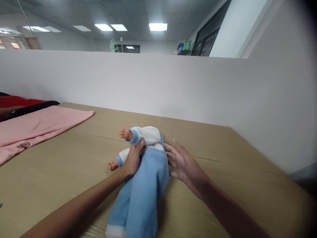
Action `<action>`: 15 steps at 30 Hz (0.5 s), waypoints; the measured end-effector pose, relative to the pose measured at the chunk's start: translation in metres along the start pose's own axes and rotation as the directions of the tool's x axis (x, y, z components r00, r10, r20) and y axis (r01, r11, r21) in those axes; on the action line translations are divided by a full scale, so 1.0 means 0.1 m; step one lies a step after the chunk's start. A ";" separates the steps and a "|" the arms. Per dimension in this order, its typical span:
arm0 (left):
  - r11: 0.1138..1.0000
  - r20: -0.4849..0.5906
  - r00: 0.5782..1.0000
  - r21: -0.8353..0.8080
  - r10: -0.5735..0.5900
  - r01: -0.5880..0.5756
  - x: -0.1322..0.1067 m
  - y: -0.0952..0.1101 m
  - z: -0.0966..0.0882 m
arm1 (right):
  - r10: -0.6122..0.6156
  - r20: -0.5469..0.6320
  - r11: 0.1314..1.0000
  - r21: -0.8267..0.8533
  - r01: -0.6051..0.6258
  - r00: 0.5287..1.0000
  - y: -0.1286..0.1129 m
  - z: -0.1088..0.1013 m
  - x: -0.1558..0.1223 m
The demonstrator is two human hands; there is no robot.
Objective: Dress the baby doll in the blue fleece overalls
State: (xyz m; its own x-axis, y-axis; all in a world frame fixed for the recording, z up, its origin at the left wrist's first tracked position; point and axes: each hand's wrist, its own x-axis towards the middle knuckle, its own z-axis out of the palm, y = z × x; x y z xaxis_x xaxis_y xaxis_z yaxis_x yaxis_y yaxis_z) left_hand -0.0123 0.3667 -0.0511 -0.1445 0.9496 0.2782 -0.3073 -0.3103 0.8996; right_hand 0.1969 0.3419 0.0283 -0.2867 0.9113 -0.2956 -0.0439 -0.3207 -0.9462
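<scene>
A baby doll (153, 172) in light blue trousers and a white top with blue cuffs lies on its side on the brown tabletop. Its two small plastic hands point to the left, and its head is hidden from me. My left hand (135, 157) grips the doll at the waist, between its arms, with the thumb over the white top. On the other side, my right hand (182, 163) is open beside the doll's back, its fingers spread and the fingertips close to the clothing. Whether those fingertips touch it I cannot tell.
A pink cloth (44, 127) lies spread at the left of the brown tabletop (81, 158). Behind it is a red and black item (24, 102). A low white wall (148, 86) borders the far side and a white wall (277, 109) the right.
</scene>
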 end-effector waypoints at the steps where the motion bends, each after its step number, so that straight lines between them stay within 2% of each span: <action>1: 0.990 0.083 0.996 0.142 0.015 -0.026 -0.05 0.02 -0.02 | 0.052 -0.016 0.998 0.037 -0.052 0.999 -0.04 -0.05 -0.01; 3: 0.918 0.290 0.956 0.364 0.051 -0.159 -0.14 0.10 -0.07 | 0.116 -0.018 0.988 0.102 -0.114 0.993 -0.09 -0.17 -0.01; 5: 0.827 0.462 0.880 0.447 0.112 -0.340 -0.19 0.19 -0.12 | 0.159 0.018 0.969 0.189 -0.159 0.987 -0.09 -0.27 -0.01; 7: 0.722 0.535 0.828 0.506 0.167 -0.472 -0.19 0.25 -0.19 | 0.184 0.052 0.939 0.284 -0.191 0.982 -0.04 -0.39 0.01; 8: 0.664 0.533 0.826 0.552 0.183 -0.503 -0.17 0.26 -0.24 | 0.198 0.061 0.926 0.316 -0.207 0.978 0.00 -0.45 0.02; 10: 0.551 0.465 0.865 0.679 0.187 -0.484 -0.09 0.23 -0.38 | 0.231 0.060 0.911 0.337 -0.238 0.971 0.11 -0.59 0.04; 12: 0.461 0.352 0.926 0.804 0.139 -0.374 0.01 0.15 -0.56 | 0.266 0.039 0.908 0.326 -0.264 0.963 0.24 -0.74 0.07; 14: 0.433 0.253 0.967 0.869 0.026 -0.239 0.10 0.05 -0.75 | 0.260 0.028 0.913 0.319 -0.256 0.965 0.36 -0.87 0.11; 15: 0.452 0.221 0.974 0.874 -0.043 -0.178 0.12 0.00 -0.84 | 0.235 0.037 0.921 0.312 -0.234 0.971 0.41 -0.92 0.13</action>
State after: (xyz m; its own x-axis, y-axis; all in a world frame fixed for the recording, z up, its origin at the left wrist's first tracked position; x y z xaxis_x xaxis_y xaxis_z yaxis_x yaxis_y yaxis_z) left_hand -0.0928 0.3746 -0.0754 0.0808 0.9485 0.3065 0.7086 -0.2709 0.6516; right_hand 0.2789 0.3645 -0.0266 -0.3240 0.8004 -0.5044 -0.2720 -0.5894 -0.7607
